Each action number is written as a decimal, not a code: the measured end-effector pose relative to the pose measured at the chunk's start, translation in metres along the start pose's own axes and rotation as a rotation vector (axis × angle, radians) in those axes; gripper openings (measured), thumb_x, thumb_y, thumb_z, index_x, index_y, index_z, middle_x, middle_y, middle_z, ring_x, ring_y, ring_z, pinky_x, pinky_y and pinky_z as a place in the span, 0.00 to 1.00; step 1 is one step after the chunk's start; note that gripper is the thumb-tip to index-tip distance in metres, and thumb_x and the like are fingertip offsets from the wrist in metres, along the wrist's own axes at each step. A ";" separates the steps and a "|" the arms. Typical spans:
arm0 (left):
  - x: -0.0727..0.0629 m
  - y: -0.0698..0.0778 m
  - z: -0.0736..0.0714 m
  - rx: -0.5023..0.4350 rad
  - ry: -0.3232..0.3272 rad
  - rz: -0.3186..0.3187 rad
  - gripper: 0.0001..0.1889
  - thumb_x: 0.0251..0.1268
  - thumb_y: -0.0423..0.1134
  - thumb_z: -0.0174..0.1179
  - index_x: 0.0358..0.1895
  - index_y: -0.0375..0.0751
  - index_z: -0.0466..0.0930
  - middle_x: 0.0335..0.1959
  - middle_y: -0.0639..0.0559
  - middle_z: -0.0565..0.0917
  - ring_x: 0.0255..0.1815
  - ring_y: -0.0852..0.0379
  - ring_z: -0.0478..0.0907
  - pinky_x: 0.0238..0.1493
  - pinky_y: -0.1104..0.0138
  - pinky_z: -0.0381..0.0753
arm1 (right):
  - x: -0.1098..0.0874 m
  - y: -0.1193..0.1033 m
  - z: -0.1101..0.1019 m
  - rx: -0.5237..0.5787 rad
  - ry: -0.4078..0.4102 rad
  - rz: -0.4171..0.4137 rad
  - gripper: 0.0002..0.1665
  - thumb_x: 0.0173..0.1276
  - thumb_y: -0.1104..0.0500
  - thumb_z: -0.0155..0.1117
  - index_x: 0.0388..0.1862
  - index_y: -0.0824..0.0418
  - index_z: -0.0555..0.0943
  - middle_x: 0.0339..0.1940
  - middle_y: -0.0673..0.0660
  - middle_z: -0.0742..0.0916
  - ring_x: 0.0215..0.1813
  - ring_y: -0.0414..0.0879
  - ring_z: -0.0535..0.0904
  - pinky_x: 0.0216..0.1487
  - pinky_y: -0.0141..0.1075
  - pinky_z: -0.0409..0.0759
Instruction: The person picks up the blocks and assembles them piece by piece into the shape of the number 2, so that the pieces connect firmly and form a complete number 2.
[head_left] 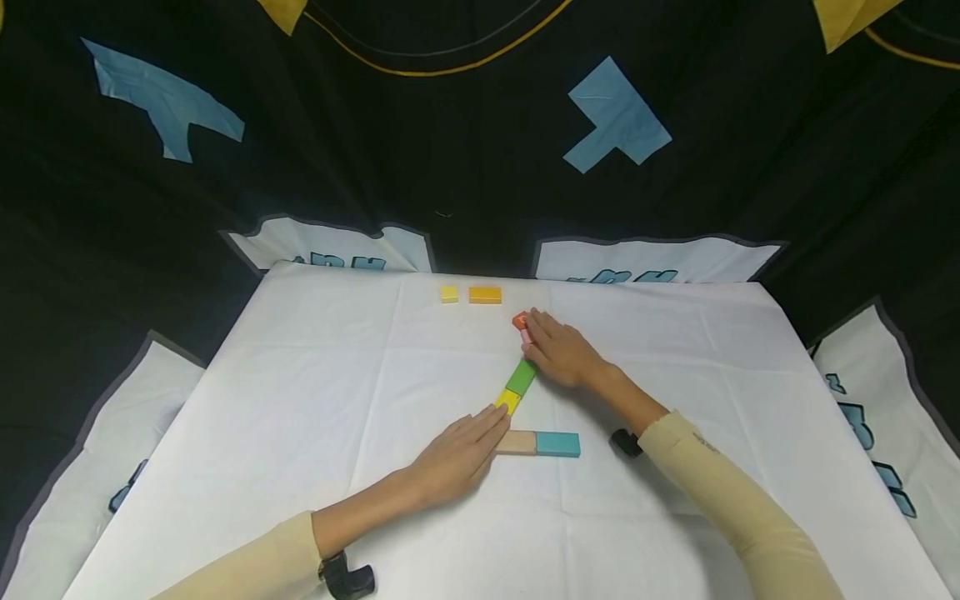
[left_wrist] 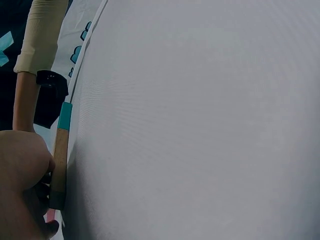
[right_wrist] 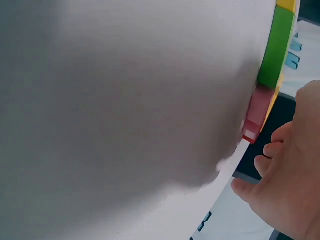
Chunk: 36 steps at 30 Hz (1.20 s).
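Note:
My left hand (head_left: 459, 454) lies over the left part of a row of blocks, its fingers fairly straight and its fingertips at a yellow block (head_left: 508, 401). A beige wooden block (head_left: 517, 442) extends from beneath it, end to end with a teal block (head_left: 558, 444). From the yellow block a green block (head_left: 521, 377) runs slanting up to the right. My right hand (head_left: 564, 350), fingers outstretched, rests beside a pink block (right_wrist: 259, 107) and a red block (head_left: 520, 320) at the upper end. What lies under the left palm is hidden.
A small yellow block (head_left: 448, 294) and a longer orange block (head_left: 485, 295) lie near the far edge of the white-covered table (head_left: 675, 350). Behind the table hangs a black patterned cloth (head_left: 480, 167). Each wrist wears a black camera.

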<state>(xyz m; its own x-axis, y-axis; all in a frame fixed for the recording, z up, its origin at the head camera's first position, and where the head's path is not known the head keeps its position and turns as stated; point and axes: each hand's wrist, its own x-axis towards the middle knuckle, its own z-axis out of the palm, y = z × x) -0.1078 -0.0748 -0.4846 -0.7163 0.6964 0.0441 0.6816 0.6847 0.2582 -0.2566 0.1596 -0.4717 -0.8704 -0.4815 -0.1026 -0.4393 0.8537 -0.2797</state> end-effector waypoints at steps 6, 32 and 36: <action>0.001 0.000 0.001 -0.005 -0.009 -0.004 0.26 0.80 0.40 0.46 0.75 0.33 0.61 0.78 0.42 0.58 0.78 0.46 0.54 0.73 0.53 0.61 | -0.003 0.000 0.006 -0.094 -0.039 -0.006 0.41 0.81 0.38 0.35 0.82 0.59 0.47 0.82 0.57 0.52 0.81 0.55 0.45 0.76 0.57 0.49; 0.011 -0.009 -0.017 -0.179 0.072 -0.013 0.21 0.75 0.39 0.52 0.67 0.38 0.75 0.71 0.45 0.71 0.74 0.48 0.63 0.72 0.47 0.61 | -0.004 -0.001 0.011 -0.145 -0.101 -0.004 0.43 0.81 0.36 0.34 0.83 0.58 0.43 0.83 0.56 0.48 0.81 0.56 0.44 0.75 0.60 0.48; 0.022 -0.020 -0.023 -0.330 0.116 -0.081 0.21 0.74 0.38 0.53 0.67 0.39 0.75 0.68 0.45 0.74 0.71 0.48 0.67 0.71 0.52 0.64 | -0.004 -0.001 0.010 -0.142 -0.102 -0.005 0.43 0.81 0.36 0.35 0.83 0.58 0.42 0.83 0.56 0.48 0.81 0.56 0.44 0.75 0.61 0.48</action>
<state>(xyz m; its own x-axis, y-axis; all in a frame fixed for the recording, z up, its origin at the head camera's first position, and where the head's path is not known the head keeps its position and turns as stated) -0.1408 -0.0783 -0.4668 -0.7912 0.6005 0.1156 0.5505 0.6170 0.5624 -0.2500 0.1584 -0.4809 -0.8443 -0.4970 -0.2003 -0.4766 0.8674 -0.1432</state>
